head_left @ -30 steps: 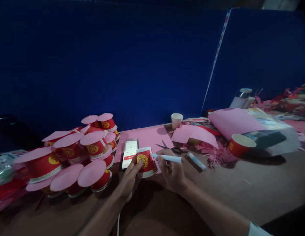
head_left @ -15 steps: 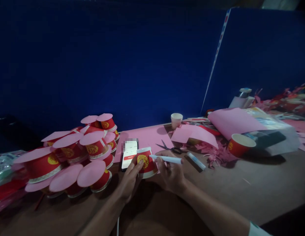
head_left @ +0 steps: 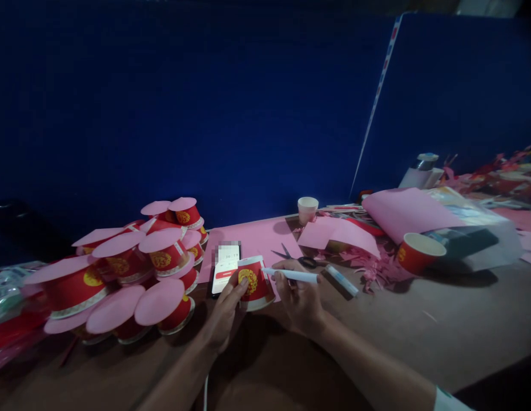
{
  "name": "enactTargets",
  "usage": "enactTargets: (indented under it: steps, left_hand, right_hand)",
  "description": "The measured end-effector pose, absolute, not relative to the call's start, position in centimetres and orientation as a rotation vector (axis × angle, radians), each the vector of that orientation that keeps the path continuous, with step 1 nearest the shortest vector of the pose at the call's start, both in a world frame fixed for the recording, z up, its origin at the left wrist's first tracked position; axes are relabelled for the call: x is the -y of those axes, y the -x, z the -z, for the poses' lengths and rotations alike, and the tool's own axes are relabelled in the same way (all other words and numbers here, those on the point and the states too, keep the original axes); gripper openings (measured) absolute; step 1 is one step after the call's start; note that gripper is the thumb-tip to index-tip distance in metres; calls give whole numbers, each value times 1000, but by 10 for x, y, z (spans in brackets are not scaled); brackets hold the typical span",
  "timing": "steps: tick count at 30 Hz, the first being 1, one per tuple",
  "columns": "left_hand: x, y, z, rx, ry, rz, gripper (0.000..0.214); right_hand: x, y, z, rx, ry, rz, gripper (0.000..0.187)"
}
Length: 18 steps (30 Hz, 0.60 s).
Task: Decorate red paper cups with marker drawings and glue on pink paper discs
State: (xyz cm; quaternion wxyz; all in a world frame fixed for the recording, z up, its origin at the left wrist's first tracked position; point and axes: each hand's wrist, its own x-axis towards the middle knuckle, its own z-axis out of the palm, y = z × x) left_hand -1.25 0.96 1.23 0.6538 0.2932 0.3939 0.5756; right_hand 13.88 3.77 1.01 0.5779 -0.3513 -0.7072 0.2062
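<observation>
My left hand (head_left: 232, 303) grips a red paper cup (head_left: 262, 293) with a gold emblem, its thumb on the printed side. The cup is upside down, with its pale rim at the bottom. Between the fingers of my right hand (head_left: 300, 297) is a white pen (head_left: 297, 275), slim like a marker, its tip at the cup's upper right side. Whether the tip touches the wall I cannot tell. Just behind the cup a phone (head_left: 221, 287) with a lit screen lies on the table. Black-handled scissors (head_left: 307, 261) rest open beyond my right hand.
Stacked red cups topped with pink paper discs (head_left: 160, 302) crowd the left. Pink sheets (head_left: 248, 234) lie at the back. To the right are a pale tube (head_left: 341, 281), pink scraps (head_left: 379, 268), a tilted red cup (head_left: 419, 254) and a white cup (head_left: 307, 210). A blue partition (head_left: 248, 114) rises behind.
Almost nothing differs. The pen in my right hand has shifted very slightly to the right, and the cup stays in my left hand.
</observation>
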Motion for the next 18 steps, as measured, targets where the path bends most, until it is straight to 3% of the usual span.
enactTargets:
  steps: [18]
  left_hand:
    - [-9,12,-13,-891,-682,-1298,35]
  right_hand:
    - [-36,-136,-7,1623,808,-474,9]
